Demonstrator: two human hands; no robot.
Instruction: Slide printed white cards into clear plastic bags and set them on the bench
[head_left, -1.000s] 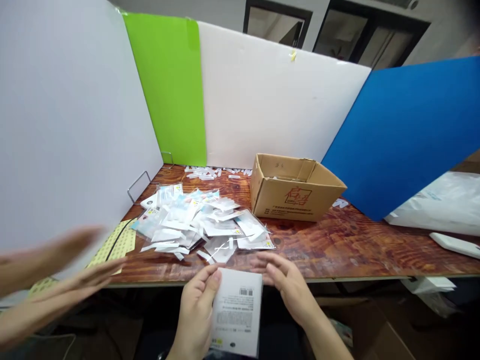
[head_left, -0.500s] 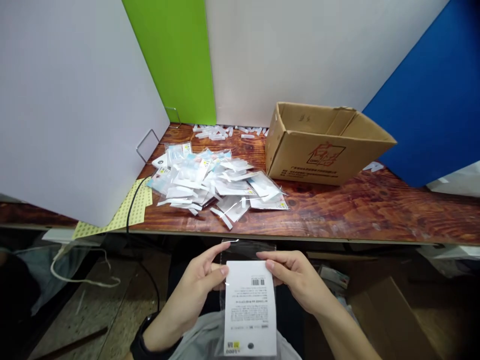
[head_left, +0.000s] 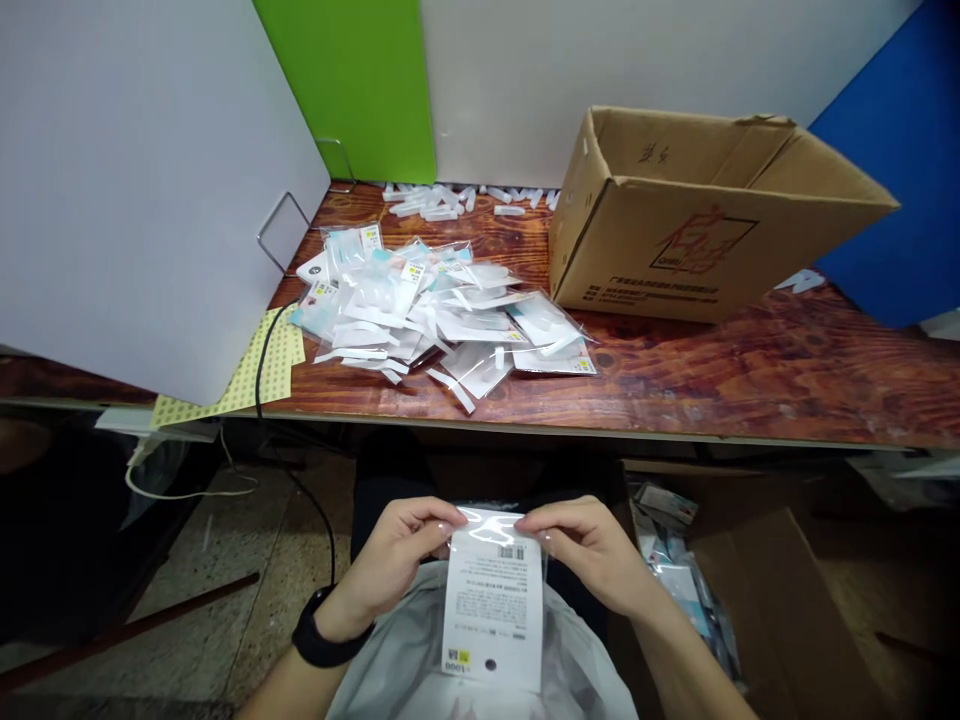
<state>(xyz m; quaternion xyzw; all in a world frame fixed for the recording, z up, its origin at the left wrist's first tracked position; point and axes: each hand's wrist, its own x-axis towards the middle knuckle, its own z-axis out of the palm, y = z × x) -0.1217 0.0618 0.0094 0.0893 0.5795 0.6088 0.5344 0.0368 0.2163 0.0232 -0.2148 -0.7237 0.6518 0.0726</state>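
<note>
A clear plastic packet with a white printed card point(head_left: 495, 595) inside hangs over my lap, below the table edge. The card bears a barcode, small text upside down to me and a yellow mark at its lower end. My left hand point(head_left: 401, 550) pinches the packet's upper left corner between thumb and fingers. At the upper right corner my right hand point(head_left: 589, 550) pinches it likewise. The clear film at the top lies folded over the card and shines. On the table ahead lies a heap of similar packets point(head_left: 442, 310), several with white strips sticking out.
An open cardboard box point(head_left: 660, 245) stands at the right on the wooden table point(head_left: 675, 390). Small white pieces point(head_left: 435, 203) lie along the back. A yellow dotted sheet point(head_left: 262, 365) and a black cable point(head_left: 259, 390) are at left. Below right, another carton point(head_left: 780, 600) holds packets.
The packet's clear top film, which stood up beyond the card, is now folded down over its top end. Both hands have shifted onto the fold. The head view has tilted downward.
</note>
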